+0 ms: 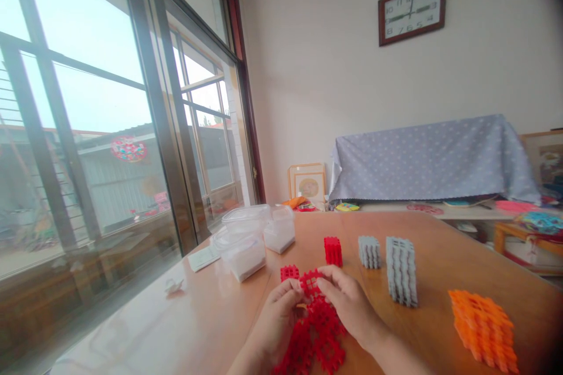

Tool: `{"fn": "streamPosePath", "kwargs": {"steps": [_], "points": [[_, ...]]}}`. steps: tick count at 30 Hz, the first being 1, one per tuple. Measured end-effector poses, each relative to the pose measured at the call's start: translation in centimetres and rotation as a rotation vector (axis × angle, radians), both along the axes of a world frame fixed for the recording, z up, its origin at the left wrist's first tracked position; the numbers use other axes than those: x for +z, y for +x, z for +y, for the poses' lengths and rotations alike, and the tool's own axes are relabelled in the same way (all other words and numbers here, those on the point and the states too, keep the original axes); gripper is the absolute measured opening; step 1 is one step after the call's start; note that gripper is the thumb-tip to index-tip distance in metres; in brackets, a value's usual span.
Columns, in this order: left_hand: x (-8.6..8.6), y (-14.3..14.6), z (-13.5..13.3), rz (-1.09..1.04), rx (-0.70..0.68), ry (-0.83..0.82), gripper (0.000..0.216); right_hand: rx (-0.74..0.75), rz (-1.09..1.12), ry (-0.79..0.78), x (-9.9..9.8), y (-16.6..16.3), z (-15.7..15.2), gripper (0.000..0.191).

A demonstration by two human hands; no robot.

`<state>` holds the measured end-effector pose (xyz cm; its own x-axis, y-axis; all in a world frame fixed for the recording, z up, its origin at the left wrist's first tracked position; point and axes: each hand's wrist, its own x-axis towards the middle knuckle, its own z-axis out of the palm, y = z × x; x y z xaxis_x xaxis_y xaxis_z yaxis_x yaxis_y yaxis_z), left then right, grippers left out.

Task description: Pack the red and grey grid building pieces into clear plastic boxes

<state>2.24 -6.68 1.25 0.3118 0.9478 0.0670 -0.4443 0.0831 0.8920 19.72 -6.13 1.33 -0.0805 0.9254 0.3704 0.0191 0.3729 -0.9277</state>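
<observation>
Between my two hands is a red square lattice building piece (pixel 311 282), raised over the table. My left hand (pixel 284 307) pinches its left edge, with the fingers curled. From the other side my right hand (pixel 345 299) grips its right edge between thumb and fingers. Below them lies a loose pile of red lattice pieces (pixel 328 337), partly hidden by my left hand and wrist. Just beyond my left fingertips sits a small red stack (pixel 289 273). A taller red stack (pixel 333 251) stands farther back.
Right of my hands stand a short grey stack (pixel 369 252), a tall grey stack (pixel 401 272) and an orange stack (pixel 484 331). Clear plastic containers (pixel 241 252) stand at the back left of the wooden table (pixel 211 328), near a crumpled white scrap (pixel 174 286).
</observation>
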Motion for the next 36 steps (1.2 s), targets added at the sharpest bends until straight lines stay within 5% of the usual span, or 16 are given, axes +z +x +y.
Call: {"fn": "streamPosePath", "kwargs": {"steps": [8, 17, 28, 36], "points": [[0.1, 0.0, -0.4, 0.106, -0.006, 0.178, 0.038, 0.088, 0.269, -0.310, 0.4, 0.6, 0.0, 0.041], [0.1, -0.7, -0.6, 0.258, -0.109, 0.340, 0.053, 0.170, 0.278, -0.312, 0.4, 0.6, 0.0, 0.039], [0.9, -0.5, -1.3, 0.699, 0.152, 0.603, 0.044, 0.156, 0.325, -0.280, -0.9, 0.6, 0.5, 0.030], [1.7, -1.4, -0.4, 0.700, 0.329, 0.584, 0.043, 0.037, 0.324, -0.315, -0.8, 0.7, 1.0, 0.042]]}}
